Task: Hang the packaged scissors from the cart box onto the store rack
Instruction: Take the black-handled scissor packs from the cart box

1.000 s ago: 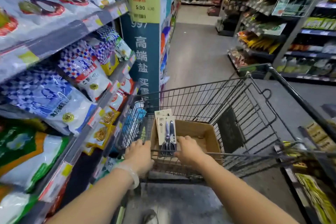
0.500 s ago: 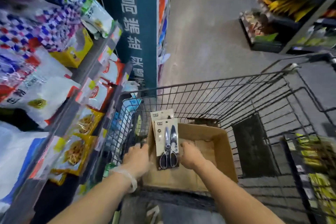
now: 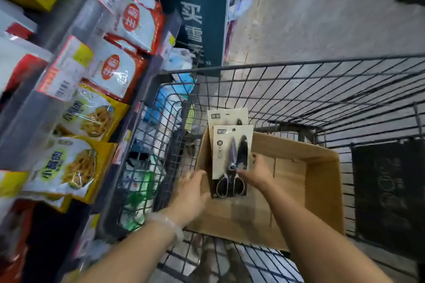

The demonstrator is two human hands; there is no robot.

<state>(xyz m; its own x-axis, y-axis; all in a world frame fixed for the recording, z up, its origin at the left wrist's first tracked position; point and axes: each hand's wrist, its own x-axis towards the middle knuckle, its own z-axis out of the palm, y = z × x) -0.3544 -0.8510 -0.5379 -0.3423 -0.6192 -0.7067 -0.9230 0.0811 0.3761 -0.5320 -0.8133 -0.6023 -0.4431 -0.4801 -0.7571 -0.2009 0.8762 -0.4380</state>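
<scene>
Two packaged scissors (image 3: 231, 156) on cream cards stand upright above the left end of an open brown cardboard box (image 3: 322, 179) inside a black wire cart (image 3: 299, 89). The front card shows black-handled scissors; the second card peeks out behind it. My right hand (image 3: 255, 171) grips the packs from the right, thumb on the front card. My left hand (image 3: 192, 189) presses against their lower left edge, and a pale bracelet circles that wrist. No store rack with hooks is in view.
Shelves with yellow and red-white snack bags (image 3: 87, 117) run close along the cart's left side. A dark blue sign panel (image 3: 197, 14) stands at the shelf end ahead. Grey aisle floor (image 3: 310, 11) stretches beyond the cart. A black panel (image 3: 386, 193) lies in the cart's right part.
The camera has tipped further down toward the cart. Both hands have lifted the scissor packs slightly above the box and hold them there, the right hand reaching higher up the front card.
</scene>
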